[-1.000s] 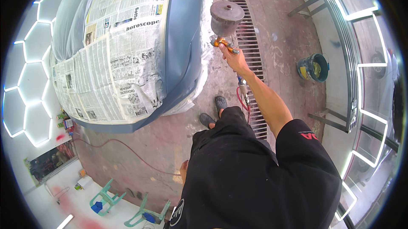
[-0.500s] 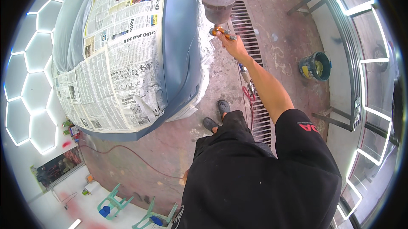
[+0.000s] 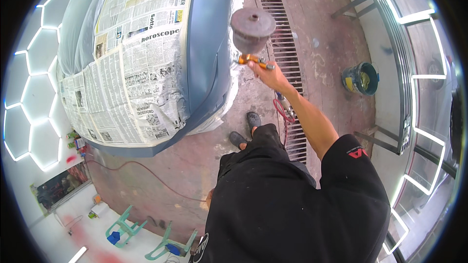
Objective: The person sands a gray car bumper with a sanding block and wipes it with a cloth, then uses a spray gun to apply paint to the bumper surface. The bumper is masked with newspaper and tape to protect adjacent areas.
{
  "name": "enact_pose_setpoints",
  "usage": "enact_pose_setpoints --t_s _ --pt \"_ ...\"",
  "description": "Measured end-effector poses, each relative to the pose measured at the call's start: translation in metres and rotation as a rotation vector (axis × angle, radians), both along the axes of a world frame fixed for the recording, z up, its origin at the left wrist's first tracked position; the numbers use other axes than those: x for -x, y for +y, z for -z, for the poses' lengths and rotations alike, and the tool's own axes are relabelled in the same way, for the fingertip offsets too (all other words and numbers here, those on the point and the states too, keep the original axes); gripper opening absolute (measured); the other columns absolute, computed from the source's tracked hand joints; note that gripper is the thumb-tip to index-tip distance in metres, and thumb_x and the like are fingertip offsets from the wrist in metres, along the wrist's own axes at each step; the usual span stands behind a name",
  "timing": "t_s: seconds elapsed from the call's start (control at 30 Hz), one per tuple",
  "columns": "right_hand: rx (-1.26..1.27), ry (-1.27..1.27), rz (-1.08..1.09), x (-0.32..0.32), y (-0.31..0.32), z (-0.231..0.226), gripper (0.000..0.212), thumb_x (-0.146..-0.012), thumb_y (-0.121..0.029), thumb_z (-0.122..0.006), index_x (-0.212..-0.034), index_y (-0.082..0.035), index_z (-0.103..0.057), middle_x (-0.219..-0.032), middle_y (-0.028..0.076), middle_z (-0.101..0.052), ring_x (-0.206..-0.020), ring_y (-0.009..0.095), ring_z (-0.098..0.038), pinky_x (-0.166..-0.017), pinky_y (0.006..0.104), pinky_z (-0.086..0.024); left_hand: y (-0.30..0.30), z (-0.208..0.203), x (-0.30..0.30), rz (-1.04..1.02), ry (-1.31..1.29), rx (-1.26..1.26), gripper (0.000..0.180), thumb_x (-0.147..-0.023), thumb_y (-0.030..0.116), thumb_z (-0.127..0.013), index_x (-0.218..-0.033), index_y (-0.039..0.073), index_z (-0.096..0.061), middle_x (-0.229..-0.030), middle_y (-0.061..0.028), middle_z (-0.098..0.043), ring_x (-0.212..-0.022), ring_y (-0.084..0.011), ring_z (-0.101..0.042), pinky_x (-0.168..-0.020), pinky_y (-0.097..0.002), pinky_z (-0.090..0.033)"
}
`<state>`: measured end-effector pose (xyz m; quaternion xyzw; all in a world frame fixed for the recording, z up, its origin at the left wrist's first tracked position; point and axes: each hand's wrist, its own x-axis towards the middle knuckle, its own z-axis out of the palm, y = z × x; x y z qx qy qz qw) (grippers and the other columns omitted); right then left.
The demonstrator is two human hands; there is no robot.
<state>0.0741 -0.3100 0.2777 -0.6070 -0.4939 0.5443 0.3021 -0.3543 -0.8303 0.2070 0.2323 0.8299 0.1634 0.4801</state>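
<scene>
My right hand [image 3: 271,78] is wrapped round the handle of a spray gun [image 3: 252,60] with an orange body. A stained grey paint cup [image 3: 252,28] sits on top of the gun. The gun is held just right of a blue-grey car body panel [image 3: 207,43], its front end toward the panel and apart from it. Taped newspaper sheets [image 3: 129,87] mask the car to the left of that panel. Of my left hand [image 3: 209,198] only a sliver shows beside my black shirt; its fingers are hidden.
A slotted floor grate [image 3: 285,43] runs behind the gun. A red air hose [image 3: 136,163] crosses the floor. Against the right wall are a dark metal rack [image 3: 397,63] and a bucket [image 3: 360,78]. Green plastic chairs [image 3: 126,226] stand at lower left. Hexagonal lights [image 3: 41,92] line the left wall.
My right hand has brought the spray gun nearer to me, down along the panel's edge. The gun has turned a little, its front end now toward the panel. The view has shifted slightly.
</scene>
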Motion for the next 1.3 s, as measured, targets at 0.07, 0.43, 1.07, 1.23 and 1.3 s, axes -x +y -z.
enact_pose_setpoints --t_s 0.07,0.43,1.07,1.23,1.3 --pt "0.042 0.035 -0.077 -0.001 -0.016 -0.01 0.062 -0.108 -0.064 -0.071 -0.121 -0.005 -0.085 -0.075 0.001 -0.066 -0.072 0.01 -0.058 -0.063 0.0348 -0.049 0.0 0.001 -0.001 -0.003 0.001 -0.005 0.05 -0.114 0.036 -0.068 -0.138 -0.007 -0.073 -0.116 -0.0193 -0.082 -0.106 -0.0223 -0.076 -0.095 -0.0372 -0.059" --pt "-0.175 -0.071 0.251 -0.016 0.051 0.003 0.063 -0.11 -0.064 -0.069 -0.105 -0.002 -0.081 -0.073 -0.001 -0.063 -0.067 0.009 -0.054 -0.061 0.032 -0.045 -0.027 0.009 -0.001 -0.038 0.022 -0.045 0.049 -0.114 0.036 -0.067 -0.137 -0.007 -0.073 -0.118 -0.0201 -0.082 -0.107 -0.0226 -0.076 -0.096 -0.0375 -0.059" --pt "-0.044 -0.028 -0.126 0.046 -0.114 -0.006 0.047 -0.111 -0.044 -0.076 -0.124 0.001 -0.081 -0.088 0.004 -0.07 -0.086 0.011 -0.062 -0.079 0.0326 -0.055 -0.108 0.072 -0.005 -0.118 0.001 -0.084 0.05 -0.113 0.034 -0.068 -0.139 -0.009 -0.072 -0.118 -0.0235 -0.082 -0.108 -0.0275 -0.078 -0.096 -0.0389 -0.06" --pt "-0.047 -0.105 0.064 0.055 -0.091 0.002 0.053 -0.111 -0.051 -0.075 -0.113 0.002 -0.08 -0.082 0.003 -0.067 -0.081 0.01 -0.057 -0.072 0.0325 -0.052 -0.067 0.025 -0.015 -0.219 -0.032 -0.003 0.053 -0.111 0.032 -0.069 -0.141 -0.011 -0.07 -0.111 -0.019 -0.081 -0.102 -0.0234 -0.075 -0.092 -0.0369 -0.059" --pt "0.018 -0.161 0.02 0.057 -0.087 -0.004 0.057 -0.11 -0.055 -0.075 -0.109 0.002 -0.08 -0.079 0.002 -0.065 -0.077 0.011 -0.057 -0.069 0.0333 -0.05 -0.059 0.015 -0.014 -0.215 -0.048 -0.004 0.054 -0.111 0.033 -0.069 -0.142 -0.012 -0.068 -0.111 -0.0173 -0.08 -0.102 -0.0225 -0.074 -0.093 -0.0368 -0.059"
